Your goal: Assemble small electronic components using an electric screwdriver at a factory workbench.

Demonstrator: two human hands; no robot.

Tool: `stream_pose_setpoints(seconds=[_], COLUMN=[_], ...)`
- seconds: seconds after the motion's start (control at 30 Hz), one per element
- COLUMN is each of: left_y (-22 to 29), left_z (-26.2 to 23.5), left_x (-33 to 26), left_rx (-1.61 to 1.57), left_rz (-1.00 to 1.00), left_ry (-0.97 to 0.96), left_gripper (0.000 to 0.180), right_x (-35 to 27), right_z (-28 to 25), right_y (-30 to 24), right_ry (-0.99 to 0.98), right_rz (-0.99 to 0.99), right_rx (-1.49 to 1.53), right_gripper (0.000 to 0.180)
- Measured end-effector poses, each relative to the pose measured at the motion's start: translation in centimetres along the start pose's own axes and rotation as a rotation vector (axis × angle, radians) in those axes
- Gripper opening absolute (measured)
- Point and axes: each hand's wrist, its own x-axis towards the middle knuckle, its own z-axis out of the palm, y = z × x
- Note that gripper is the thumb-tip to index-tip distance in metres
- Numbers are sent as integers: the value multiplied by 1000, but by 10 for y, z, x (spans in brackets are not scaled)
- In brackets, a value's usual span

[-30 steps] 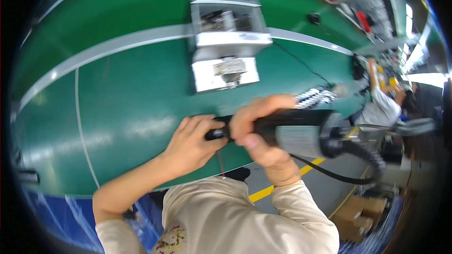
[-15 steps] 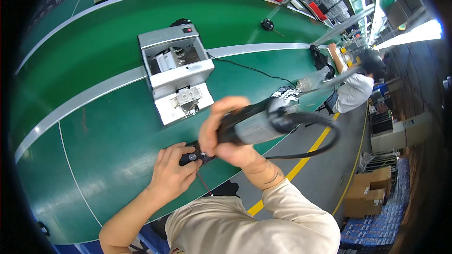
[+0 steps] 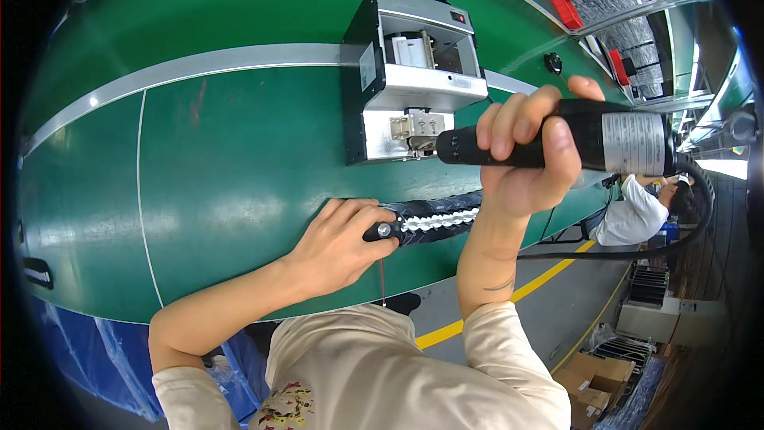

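Since the frame half a second ago, the right hand (image 3: 529,143) has carried the black handheld tool (image 3: 593,139) away from the left hand (image 3: 342,243), now to the far right of it; the left hand stays at the same end piece. Right hand: fingers wrapped around the tool body, thumb closed over, tool roughly level, narrow end pointing left. Left hand: fingers bent, end of the long black piece (image 3: 434,221) pinched between fingertips and thumb. Piece lies on the green bench (image 3: 231,167), running right, a white beaded strip along it and a round metal disc (image 3: 384,229) at the held end. Thin red wire (image 3: 383,283) hangs on the near side. Dark cable (image 3: 621,255) loops off the tool's right end. Beyond the piece, on the far side: grey box-shaped machine (image 3: 434,80); tool tip overlaps its front in view, contact cannot be told. Far right: red bin (image 3: 563,8), and a seated co-worker in white (image 3: 633,215).
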Motion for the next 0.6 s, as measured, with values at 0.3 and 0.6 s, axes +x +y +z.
stream_pose_setpoints(seconds=[0.3,0.6], left_y=[-1,-5], left_z=[-2,0], left_x=[2,-4], left_rx=[-27,-55], left_rz=[-7,-24], left_ry=[-13,8], left_gripper=[21,27], right_x=[16,-32], right_z=[1,-11], right_y=[16,-13], right_ry=[-10,-155], right_rz=[142,208], right_rx=[18,134], right_gripper=[36,41])
